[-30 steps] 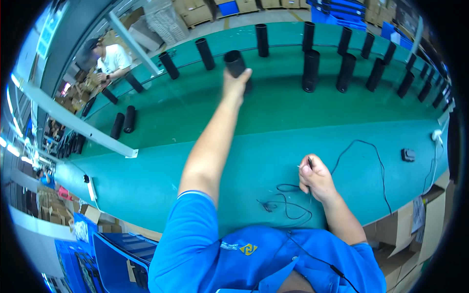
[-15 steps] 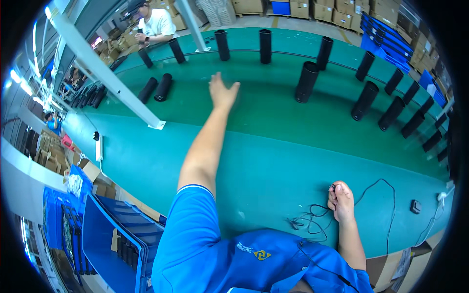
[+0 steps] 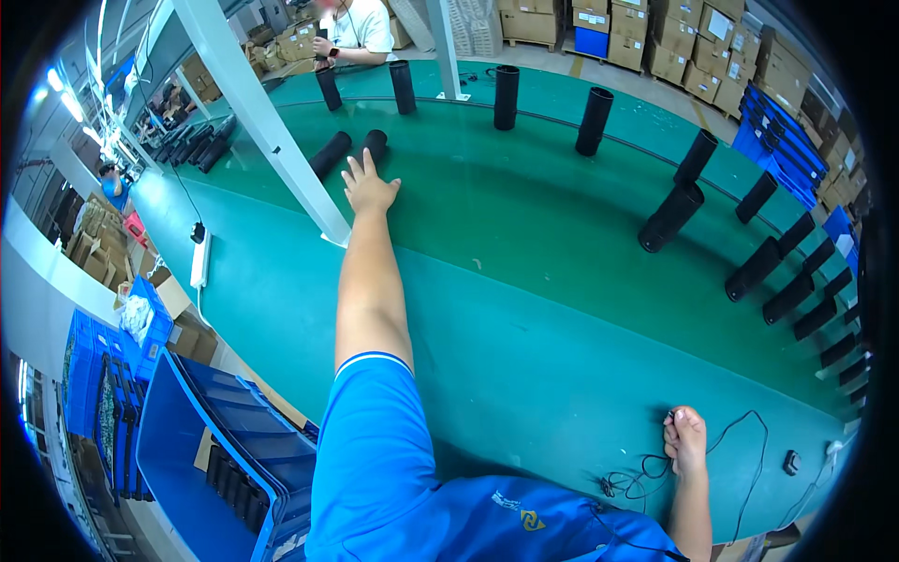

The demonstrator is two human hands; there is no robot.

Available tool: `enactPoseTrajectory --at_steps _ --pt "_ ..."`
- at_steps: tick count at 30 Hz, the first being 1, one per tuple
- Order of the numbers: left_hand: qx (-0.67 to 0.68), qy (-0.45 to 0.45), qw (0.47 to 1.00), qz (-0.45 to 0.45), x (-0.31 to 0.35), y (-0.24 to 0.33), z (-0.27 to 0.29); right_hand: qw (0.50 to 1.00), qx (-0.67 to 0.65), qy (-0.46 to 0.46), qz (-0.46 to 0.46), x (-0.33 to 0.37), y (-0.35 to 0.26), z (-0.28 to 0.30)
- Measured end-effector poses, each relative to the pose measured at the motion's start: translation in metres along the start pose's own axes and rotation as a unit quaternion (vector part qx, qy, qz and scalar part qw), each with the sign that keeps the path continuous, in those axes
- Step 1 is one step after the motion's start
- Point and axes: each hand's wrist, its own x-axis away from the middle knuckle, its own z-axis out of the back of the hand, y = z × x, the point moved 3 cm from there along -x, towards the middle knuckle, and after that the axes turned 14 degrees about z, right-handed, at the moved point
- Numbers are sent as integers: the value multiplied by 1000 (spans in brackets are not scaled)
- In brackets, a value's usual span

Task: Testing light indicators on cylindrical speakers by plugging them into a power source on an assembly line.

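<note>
My left hand point(image 3: 371, 192) is stretched far across the green table, fingers spread, holding nothing. Just beyond its fingertips lies a black cylinder point(image 3: 375, 141), partly hidden by them. A second black cylinder point(image 3: 331, 154) lies to its left, beside the white post. At the lower right, my right hand point(image 3: 689, 438) is closed around a thin black cable point(image 3: 637, 482), whose plug end peeks out at the fist's top. The cable's loose loops rest on the table by that wrist. Several black cylinders, among them a near one point(image 3: 670, 217), stand upright along the middle and right.
A slanting white post point(image 3: 267, 122) rises from the table at left. Near it sits a white power strip point(image 3: 200, 259). A small black adapter point(image 3: 792, 462) lies at the right edge. Blue bins point(image 3: 201, 450) stand lower left; a person point(image 3: 361, 33) is across the table.
My left hand has moved left to the lying black cylinders, its fingers still spread. The whole view has swung left. My right hand keeps its hold on the cable.
</note>
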Motion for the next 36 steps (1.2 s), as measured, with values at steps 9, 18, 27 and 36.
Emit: enactPoseTrajectory --at_steps 9,18,27,36 --pt "100 43 993 45 -5 -9 -22 999 30 33 -11 -3 1 -2" --pt "97 -116 987 49 -20 13 -34 999 37 21 -10 -5 1 -2" --pt "739 -422 472 232 53 13 -25 1000 17 4 -11 -8 4 -6" --pt "774 -565 279 63 282 24 96 1000 -8 -22 12 1 2 -5"
